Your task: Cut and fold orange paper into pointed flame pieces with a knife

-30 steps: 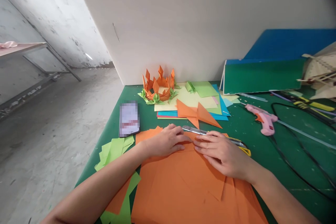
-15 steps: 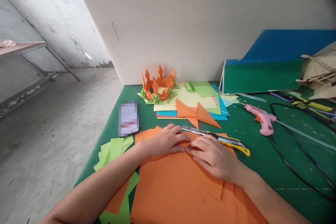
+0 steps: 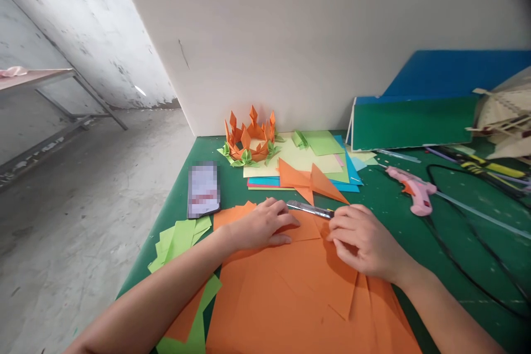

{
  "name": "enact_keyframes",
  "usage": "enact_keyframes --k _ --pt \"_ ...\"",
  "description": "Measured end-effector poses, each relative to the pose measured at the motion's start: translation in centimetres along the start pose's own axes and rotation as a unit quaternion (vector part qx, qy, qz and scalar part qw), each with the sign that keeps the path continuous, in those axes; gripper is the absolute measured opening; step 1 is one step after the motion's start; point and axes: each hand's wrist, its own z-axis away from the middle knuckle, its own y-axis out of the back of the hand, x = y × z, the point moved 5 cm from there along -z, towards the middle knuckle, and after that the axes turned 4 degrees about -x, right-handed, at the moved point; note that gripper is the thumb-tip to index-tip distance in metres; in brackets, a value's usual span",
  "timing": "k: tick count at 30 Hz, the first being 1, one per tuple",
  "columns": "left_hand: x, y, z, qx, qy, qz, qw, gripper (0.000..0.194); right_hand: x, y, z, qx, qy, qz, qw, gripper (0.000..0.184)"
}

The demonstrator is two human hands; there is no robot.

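Observation:
My left hand (image 3: 267, 224) lies flat on a sheet of orange paper (image 3: 307, 229), fingers stretched and pressing on its folded upper part. On the right, my right hand (image 3: 360, 238) rests at the same sheet's right side, its fingers loosely bent and apart, fingertips at the paper. A utility knife (image 3: 311, 209) lies just beyond the hands, its yellow handle mostly hidden behind my right hand. Under the sheet is a stack of larger orange papers (image 3: 265, 310). A folded orange paper piece (image 3: 298, 177) with pointed ends sits farther back.
An orange paper crown (image 3: 253, 141) with green leaves stands at the back. Beside it lie coloured sheets (image 3: 323, 144). A phone (image 3: 203, 191) and green paper strips (image 3: 180, 240) are at left. At right are a pink glue gun (image 3: 417, 193) with its cord and a green board (image 3: 415, 121).
My right hand has slid to the right along the orange paper, away from my left hand, and now covers the knife's handle. My left hand has stayed in place.

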Motion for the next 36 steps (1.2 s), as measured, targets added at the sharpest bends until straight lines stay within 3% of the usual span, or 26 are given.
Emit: enact_keyframes --k 4,8,15,21,30,36 --pt "-0.1 -0.1 0.0 -0.002 -0.005 -0.001 1.000 0.031 2.2 0.1 0.5 0.044 -0.062 0.038 0.996 0.011" --pt "0.0 0.0 0.2 0.024 -0.009 0.003 1.000 0.029 4.0 -0.7 0.9 0.023 -0.118 0.032 0.992 0.018" --pt "0.1 0.2 0.3 0.041 -0.019 0.000 0.999 0.025 4.9 -1.0 1.6 -0.009 -0.136 0.015 0.991 0.025" --pt "0.2 0.3 0.4 0.025 -0.023 0.031 0.999 0.022 5.7 -0.4 2.3 -0.020 -0.134 0.013 0.991 0.030" --pt "0.3 0.2 0.3 0.023 -0.018 0.037 0.999 0.016 6.1 0.0 2.8 -0.054 -0.083 -0.068 0.993 0.043" --pt "-0.2 0.3 0.2 0.005 -0.018 0.056 0.998 0.033 4.6 -0.3 2.2 -0.083 -0.077 -0.092 0.989 0.040"
